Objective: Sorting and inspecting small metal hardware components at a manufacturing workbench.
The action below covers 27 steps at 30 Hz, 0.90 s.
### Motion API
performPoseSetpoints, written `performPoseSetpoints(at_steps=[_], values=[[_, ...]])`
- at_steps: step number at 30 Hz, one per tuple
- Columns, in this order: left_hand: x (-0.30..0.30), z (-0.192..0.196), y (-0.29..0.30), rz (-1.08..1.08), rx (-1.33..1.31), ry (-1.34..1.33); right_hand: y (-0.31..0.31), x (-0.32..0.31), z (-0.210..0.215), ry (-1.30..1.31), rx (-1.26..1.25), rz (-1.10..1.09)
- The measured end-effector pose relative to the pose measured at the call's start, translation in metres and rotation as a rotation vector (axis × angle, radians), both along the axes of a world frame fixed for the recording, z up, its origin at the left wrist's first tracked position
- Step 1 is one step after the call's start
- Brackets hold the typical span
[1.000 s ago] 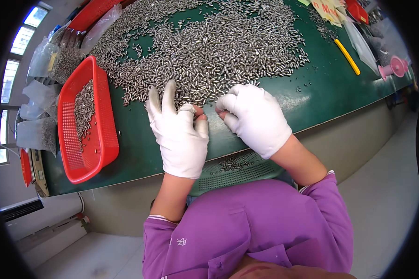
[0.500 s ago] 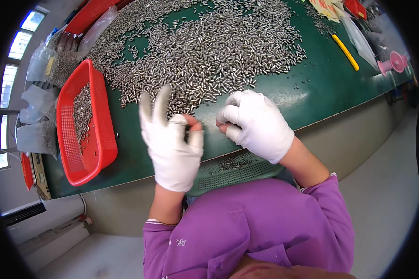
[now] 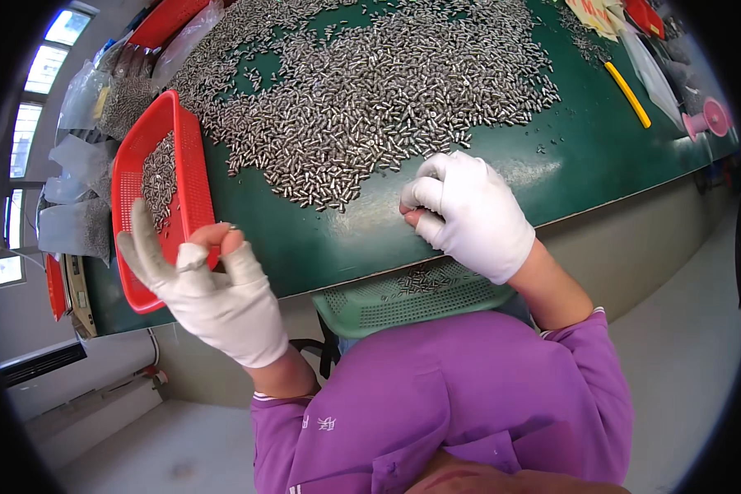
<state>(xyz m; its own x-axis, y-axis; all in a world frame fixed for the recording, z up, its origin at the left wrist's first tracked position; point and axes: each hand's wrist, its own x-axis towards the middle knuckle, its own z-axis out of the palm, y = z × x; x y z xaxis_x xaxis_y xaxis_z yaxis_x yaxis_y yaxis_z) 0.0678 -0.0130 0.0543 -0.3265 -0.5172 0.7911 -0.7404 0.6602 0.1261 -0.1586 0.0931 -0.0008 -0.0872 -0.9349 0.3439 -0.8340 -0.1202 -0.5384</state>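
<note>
Across the green table [image 3: 305, 259] spreads a wide heap of small silvery metal pins [image 3: 387, 107]. My left hand [image 3: 214, 296], in a white glove with bare thumb and index fingertips, is over the near end of a red plastic basket [image 3: 191, 156]. Its thumb and index tips are pinched together and the other fingers stretch out; whatever is in the pinch is too small to make out. Metal pins also lie inside the basket. My right hand [image 3: 477, 218], gloved likewise, is at the heap's near edge with fingers curled and tips together; what they hold is hidden.
Below the table's front edge sits a green perforated basket [image 3: 370, 311] with some pins in it. Filled clear plastic bags [image 3: 78, 226] stand at the left. To the right lie a yellow tool handle [image 3: 628, 95] and a pink spool-shaped object [image 3: 708, 120].
My left hand has moved left from the heap's near edge to the red basket, fingertips still pinched. My right hand stays in about the same place and pose. The view has shifted slightly.
</note>
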Motion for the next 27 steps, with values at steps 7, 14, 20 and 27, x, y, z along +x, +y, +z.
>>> performPoseSetpoints(at_steps=[7,14,20,27], values=[[-0.026,-0.026,0.038,-0.417,0.328,-0.365,-0.002,0.003,0.000,-0.010,-0.021,-0.014],[-0.050,-0.052,0.032,-0.389,0.412,-0.247,0.006,-0.007,0.003,-0.091,0.012,0.085],[-0.060,-0.059,0.031,-0.412,0.397,-0.167,0.005,-0.008,0.005,-0.061,0.053,0.076],[-0.056,-0.059,0.031,-0.430,0.457,-0.192,0.005,-0.004,0.003,-0.028,0.038,-0.031]])
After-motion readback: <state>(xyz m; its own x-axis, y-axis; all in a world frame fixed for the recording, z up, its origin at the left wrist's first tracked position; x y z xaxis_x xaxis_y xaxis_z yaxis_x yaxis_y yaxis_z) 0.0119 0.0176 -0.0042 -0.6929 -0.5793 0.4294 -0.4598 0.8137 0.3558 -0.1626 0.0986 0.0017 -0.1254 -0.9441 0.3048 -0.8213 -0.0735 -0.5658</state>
